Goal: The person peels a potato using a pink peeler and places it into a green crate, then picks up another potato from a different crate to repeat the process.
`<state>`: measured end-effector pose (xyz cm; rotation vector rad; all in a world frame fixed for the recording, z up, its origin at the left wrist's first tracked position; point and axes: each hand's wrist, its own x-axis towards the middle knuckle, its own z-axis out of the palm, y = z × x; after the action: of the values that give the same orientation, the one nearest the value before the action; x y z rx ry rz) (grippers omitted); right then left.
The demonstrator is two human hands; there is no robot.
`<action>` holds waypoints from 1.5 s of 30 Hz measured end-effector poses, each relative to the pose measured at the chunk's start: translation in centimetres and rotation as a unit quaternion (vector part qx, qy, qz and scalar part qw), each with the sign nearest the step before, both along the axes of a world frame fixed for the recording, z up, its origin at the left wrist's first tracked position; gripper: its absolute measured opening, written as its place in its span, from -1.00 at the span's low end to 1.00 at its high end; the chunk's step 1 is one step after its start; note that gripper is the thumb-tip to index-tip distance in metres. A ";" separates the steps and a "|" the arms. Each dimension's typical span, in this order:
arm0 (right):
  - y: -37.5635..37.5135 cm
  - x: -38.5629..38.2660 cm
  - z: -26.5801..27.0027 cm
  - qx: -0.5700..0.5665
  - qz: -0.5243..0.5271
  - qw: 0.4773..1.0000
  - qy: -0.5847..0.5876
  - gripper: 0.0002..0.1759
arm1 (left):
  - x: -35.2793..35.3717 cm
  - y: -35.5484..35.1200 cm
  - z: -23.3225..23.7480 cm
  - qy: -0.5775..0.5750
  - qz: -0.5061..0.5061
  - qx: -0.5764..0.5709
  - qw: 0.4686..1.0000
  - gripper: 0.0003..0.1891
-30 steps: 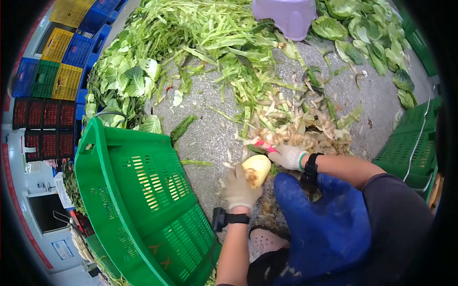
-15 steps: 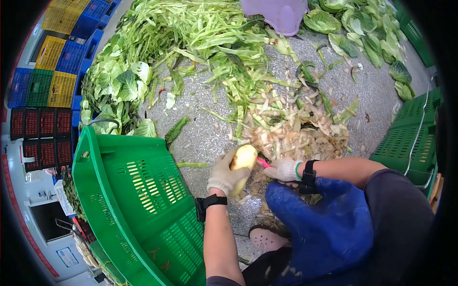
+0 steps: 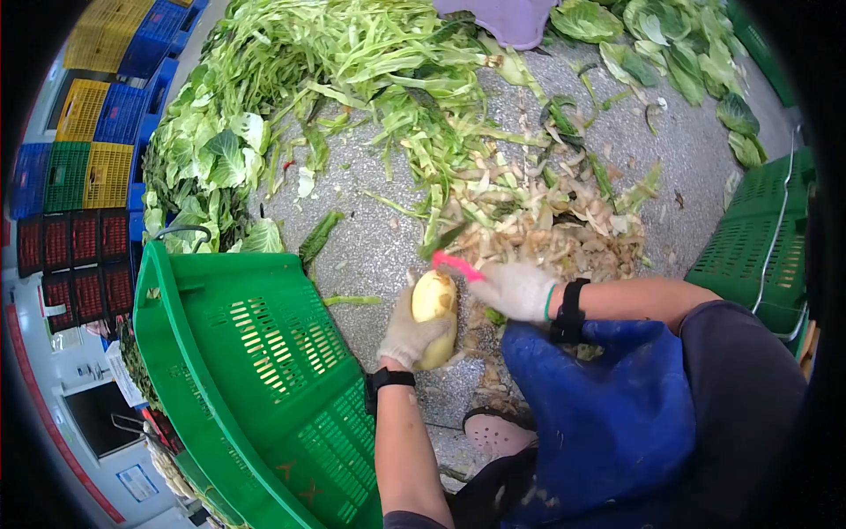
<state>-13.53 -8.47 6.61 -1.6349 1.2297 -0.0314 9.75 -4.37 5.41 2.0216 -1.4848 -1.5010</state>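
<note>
My left hand (image 3: 411,327), in a pale knit glove, is closed around a long, pale yellow peeled potato (image 3: 434,298) with a brownish patch near its top end. In my right hand (image 3: 518,291), gloved the same way, is a pink peeler (image 3: 457,265). Its head is just above the potato's upper end, apart from it. Beige and brown peelings (image 3: 564,242) lie heaped on the ground beyond my right hand. To the left of my left hand stands a green slotted basket (image 3: 256,304), tilted in view.
Green stalk peelings (image 3: 352,53) and cabbage leaves (image 3: 220,163) cover the far ground. A purple plastic object (image 3: 515,22) is at the top. Another green basket (image 3: 749,238) stands right. Stacked crates (image 3: 88,115) line the left. A blue apron (image 3: 599,414) covers my lap.
My right hand has lifted the peeler up and left, from beside the potato to above its upper end. My left hand has turned the potato more upright and shifted slightly left.
</note>
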 end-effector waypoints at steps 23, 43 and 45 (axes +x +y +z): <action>1.4 -0.2 -2.0 -0.014 0.123 0.991 0.053 -0.43 | -8.5 4.8 2.1 -0.340 0.005 -0.011 0.940 -0.26; 2.5 -0.8 -3.1 0.089 0.044 0.994 0.051 -0.43 | -9.1 6.8 1.1 -0.376 0.068 -0.040 0.923 -0.36; 2.9 -1.0 -4.0 0.046 0.025 0.998 0.039 -0.45 | -8.5 7.0 -0.1 -0.370 0.077 -0.053 0.924 -0.35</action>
<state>-14.51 -5.57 2.62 -1.5989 1.2301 0.1186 1.24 2.59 5.35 2.7108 -1.5215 -0.5776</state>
